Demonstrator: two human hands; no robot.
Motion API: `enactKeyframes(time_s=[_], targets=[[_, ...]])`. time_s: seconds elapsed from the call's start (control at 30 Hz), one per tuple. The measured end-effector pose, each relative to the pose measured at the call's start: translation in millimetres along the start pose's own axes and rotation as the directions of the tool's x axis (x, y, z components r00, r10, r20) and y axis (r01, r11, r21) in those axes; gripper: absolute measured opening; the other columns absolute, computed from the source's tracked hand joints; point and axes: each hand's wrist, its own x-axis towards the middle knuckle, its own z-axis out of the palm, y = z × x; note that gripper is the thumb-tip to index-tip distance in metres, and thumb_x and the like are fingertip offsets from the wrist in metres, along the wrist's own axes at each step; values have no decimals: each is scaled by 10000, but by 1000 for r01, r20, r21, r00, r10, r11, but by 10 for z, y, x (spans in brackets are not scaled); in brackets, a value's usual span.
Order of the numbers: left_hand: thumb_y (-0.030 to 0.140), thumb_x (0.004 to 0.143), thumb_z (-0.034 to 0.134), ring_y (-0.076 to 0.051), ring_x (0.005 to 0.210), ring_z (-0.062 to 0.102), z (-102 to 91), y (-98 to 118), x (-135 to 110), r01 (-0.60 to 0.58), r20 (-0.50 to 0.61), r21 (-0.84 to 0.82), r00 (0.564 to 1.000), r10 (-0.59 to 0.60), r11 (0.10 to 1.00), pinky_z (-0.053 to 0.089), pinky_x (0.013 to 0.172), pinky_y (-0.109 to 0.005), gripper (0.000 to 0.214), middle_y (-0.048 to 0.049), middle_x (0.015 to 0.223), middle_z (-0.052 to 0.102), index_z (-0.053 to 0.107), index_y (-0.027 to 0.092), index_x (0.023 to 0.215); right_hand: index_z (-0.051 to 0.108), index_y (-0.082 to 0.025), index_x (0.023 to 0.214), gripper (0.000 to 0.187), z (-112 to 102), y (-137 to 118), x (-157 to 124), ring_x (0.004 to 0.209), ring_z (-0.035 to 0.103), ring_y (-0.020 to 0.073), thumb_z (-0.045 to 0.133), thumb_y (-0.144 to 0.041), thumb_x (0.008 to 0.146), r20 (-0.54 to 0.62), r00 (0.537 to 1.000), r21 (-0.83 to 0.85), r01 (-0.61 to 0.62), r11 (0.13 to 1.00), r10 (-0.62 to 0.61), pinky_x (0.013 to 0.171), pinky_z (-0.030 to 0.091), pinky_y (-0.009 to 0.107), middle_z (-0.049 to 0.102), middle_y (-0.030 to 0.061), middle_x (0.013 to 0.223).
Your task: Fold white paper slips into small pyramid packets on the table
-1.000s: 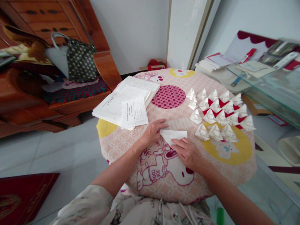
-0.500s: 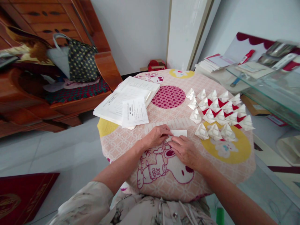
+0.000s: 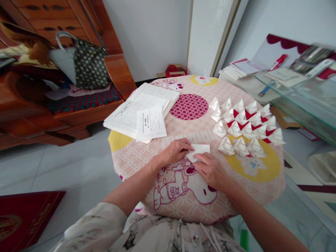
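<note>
A small folded piece of white paper [image 3: 200,148] lies on the cloth-covered round table [image 3: 183,206] in front of me. My left hand [image 3: 176,151] has its fingers closed on the paper's left edge. My right hand [image 3: 209,168] rests at the lower right edge, fingers bent and pressing on the paper. To the right stand several folded paper shapes [image 3: 240,146] in rows, pointed at the top. Red paper or cloth [image 3: 232,123] shows between them. Stacked printed sheets [image 3: 123,113] lie at the far left, with a smaller printed slip [image 3: 151,124] on top.
A wooden bench [image 3: 115,73] with a patterned bag [image 3: 90,64] stands at the left. At the right is a glass shelf [image 3: 301,94] holding papers and a red marker [image 3: 278,62]. A red board [image 3: 31,217] lies on the floor at lower left.
My right hand has shifted slightly right and down, uncovering more of the paper. My left hand stays almost in place at the paper's left edge.
</note>
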Motion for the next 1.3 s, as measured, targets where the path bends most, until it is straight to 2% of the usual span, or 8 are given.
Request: enactKeyframes(time_s=[0.13, 0.27, 0.5, 0.6, 0.67, 0.87, 1.03, 1.3], targets=[[52, 875, 578, -160, 940, 652, -2, 7, -12, -23, -4, 31, 1000, 24, 999, 529, 868, -296, 277, -67, 1027, 680, 753, 175, 1052, 653, -176, 802, 202, -21, 16, -110, 953, 586, 242, 520, -108, 938, -96, 995, 91, 21, 996, -12, 836, 516, 404, 680, 113, 1084], [83, 902, 565, -172, 978, 647, 6, 64, -44, -66, -4, 110, 998, 67, 992, 528, 893, -313, 244, -67, 1040, 692, 747, 174, 1036, 666, -153, 978, 155, 2, 61, -159, 976, 597, 251, 519, -118, 947, -139, 990, 45, 15, 999, -8, 870, 523, 406, 683, 130, 1073], [140, 927, 562, -199, 986, 647, 67, 243, -164, -107, 25, 283, 994, 104, 953, 537, 880, -333, 214, -75, 1047, 717, 752, 179, 1016, 678, -118, 1087, 263, -58, 72, -80, 961, 588, 263, 455, -82, 951, 94, 988, -229, 144, 963, -125, 841, 518, 414, 669, 165, 1132], [130, 939, 535, -191, 992, 645, 73, 284, -223, -133, 47, 306, 991, 125, 943, 539, 877, -327, 241, -82, 1061, 712, 746, 177, 1045, 679, -95, 1107, 272, -107, 76, -62, 970, 588, 268, 473, -66, 932, 177, 970, -265, 210, 941, -167, 840, 515, 414, 668, 178, 1144], [127, 939, 536, -188, 996, 645, 71, 292, -258, -153, 62, 309, 988, 141, 939, 539, 884, -328, 243, -79, 1080, 707, 744, 181, 1052, 682, -94, 1107, 280, -127, 107, -73, 992, 588, 272, 476, -57, 921, 180, 967, -251, 221, 942, -179, 848, 512, 418, 666, 183, 1165], [175, 963, 539, -205, 1079, 632, 83, 283, -336, -189, 87, 299, 982, 170, 935, 534, 935, -351, 238, -67, 1152, 689, 741, 212, 1084, 714, -169, 916, 256, -217, 302, -81, 938, 628, 244, 476, -74, 917, 33, 999, -25, 34, 999, -33, 841, 510, 405, 708, 128, 1046], [160, 964, 529, -217, 1134, 614, 76, 304, -352, -192, 116, 290, 979, 165, 937, 531, 962, -375, 259, -71, 1174, 684, 732, 221, 1112, 711, -178, 840, 198, -298, 411, 69, 844, 650, 211, 540, -129, 925, 31, 996, 221, -86, 972, 81, 772, 516, 344, 723, 89, 896], [133, 957, 516, -220, 1156, 608, 37, 346, -349, -199, 149, 278, 975, 163, 940, 525, 981, -378, 267, -85, 1185, 678, 730, 206, 1098, 712, -174, 763, 189, -242, 435, 344, 751, 620, 185, 597, -125, 904, 59, 989, 254, -146, 956, 136, 703, 464, 310, 678, 55, 773]])
